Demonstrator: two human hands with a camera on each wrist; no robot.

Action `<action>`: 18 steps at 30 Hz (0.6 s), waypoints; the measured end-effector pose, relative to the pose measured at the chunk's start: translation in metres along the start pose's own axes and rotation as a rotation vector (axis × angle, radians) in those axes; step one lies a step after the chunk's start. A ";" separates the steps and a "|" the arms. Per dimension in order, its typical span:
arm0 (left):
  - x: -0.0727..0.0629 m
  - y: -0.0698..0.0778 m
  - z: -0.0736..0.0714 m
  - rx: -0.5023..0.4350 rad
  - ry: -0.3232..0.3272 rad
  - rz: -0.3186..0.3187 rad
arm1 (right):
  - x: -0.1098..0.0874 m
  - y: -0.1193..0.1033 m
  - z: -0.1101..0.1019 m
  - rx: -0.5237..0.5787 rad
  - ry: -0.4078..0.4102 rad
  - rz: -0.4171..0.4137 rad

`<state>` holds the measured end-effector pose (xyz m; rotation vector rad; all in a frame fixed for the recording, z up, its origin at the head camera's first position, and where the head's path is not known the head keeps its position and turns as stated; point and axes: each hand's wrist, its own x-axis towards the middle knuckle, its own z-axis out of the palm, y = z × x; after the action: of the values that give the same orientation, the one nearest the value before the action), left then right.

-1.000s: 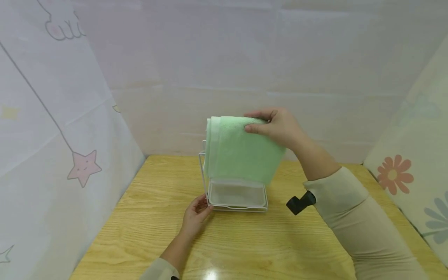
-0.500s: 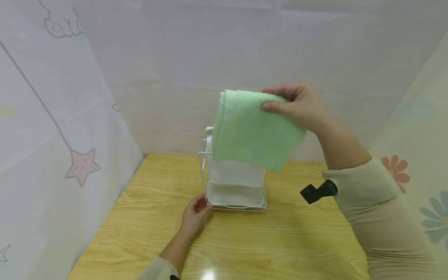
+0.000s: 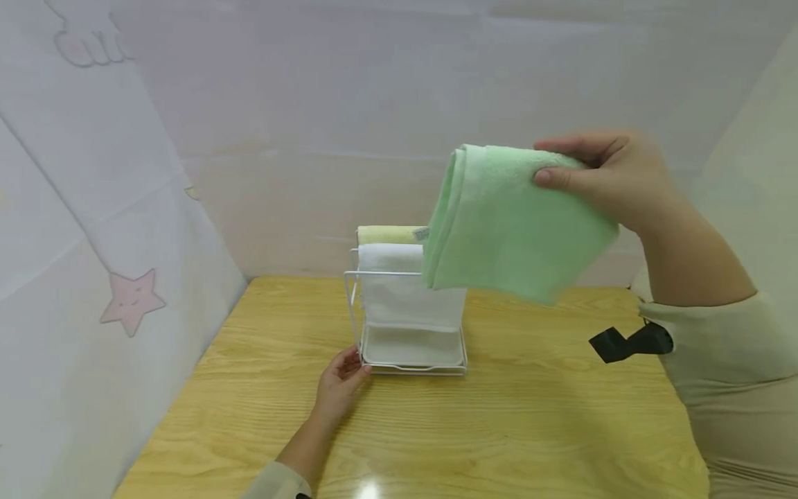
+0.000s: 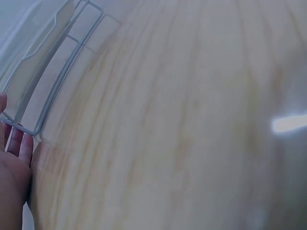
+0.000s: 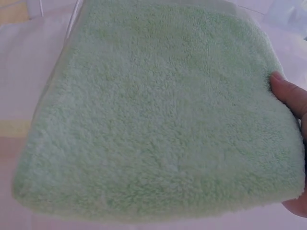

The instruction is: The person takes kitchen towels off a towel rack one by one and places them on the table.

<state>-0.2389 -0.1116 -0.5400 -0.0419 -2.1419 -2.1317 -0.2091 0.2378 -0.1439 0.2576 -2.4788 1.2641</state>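
My right hand [image 3: 623, 177] pinches a folded light green towel [image 3: 517, 222] by its upper edge, thumb in front. The towel hangs in the air to the right of a white wire rack [image 3: 351, 305]; its fuzzy surface fills most of the right wrist view. My left hand [image 3: 339, 381] grips the rack's front left bottom corner, thumb on the near side. On the rack's bars hang a white towel [image 3: 393, 298] and, behind it, a yellow towel [image 3: 386, 234] with a small grey label. A shallow whitish tray [image 3: 411, 346] sits in the rack's base.
The rack stands on a wood-grain table [image 3: 530, 416]. A pale fabric backdrop [image 3: 312, 138] encloses the table behind and at both sides. A black wrist camera mount [image 3: 630, 343] sticks out from the right sleeve.
My right hand has lifted the green towel off the front of the rack and carried it up and right, uncovering the white and yellow towels. The left hand stays at the rack's corner.
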 end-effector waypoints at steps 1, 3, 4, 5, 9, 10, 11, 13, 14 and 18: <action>0.000 0.000 -0.001 -0.005 -0.003 0.000 | -0.002 0.003 -0.003 -0.021 0.002 0.003; 0.000 0.000 -0.002 -0.008 -0.009 0.002 | -0.005 0.009 -0.009 -0.055 0.006 0.012; 0.000 0.000 -0.003 -0.013 -0.004 -0.001 | -0.006 0.012 -0.011 -0.064 0.007 0.006; -0.001 0.000 -0.004 -0.013 -0.003 0.002 | -0.007 0.016 -0.013 -0.074 0.009 0.008; -0.003 0.001 -0.006 -0.019 0.001 0.006 | -0.015 0.031 -0.022 -0.109 0.018 0.019; -0.003 0.001 -0.007 -0.019 0.002 0.002 | -0.018 0.035 -0.024 -0.117 0.020 0.025; -0.003 0.002 -0.008 -0.013 0.002 0.000 | -0.020 0.039 -0.026 -0.128 0.024 0.032; -0.003 0.003 -0.010 -0.004 0.006 -0.004 | -0.025 0.048 -0.029 -0.149 0.030 0.052; -0.003 0.003 -0.011 -0.001 0.006 -0.006 | -0.028 0.052 -0.030 -0.157 0.030 0.069; -0.002 0.005 -0.014 0.010 0.002 -0.013 | -0.039 0.072 -0.030 -0.209 0.012 0.117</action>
<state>-0.2357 -0.1255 -0.5355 -0.0256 -2.1579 -2.1270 -0.1888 0.3046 -0.1968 0.0529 -2.6236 1.0335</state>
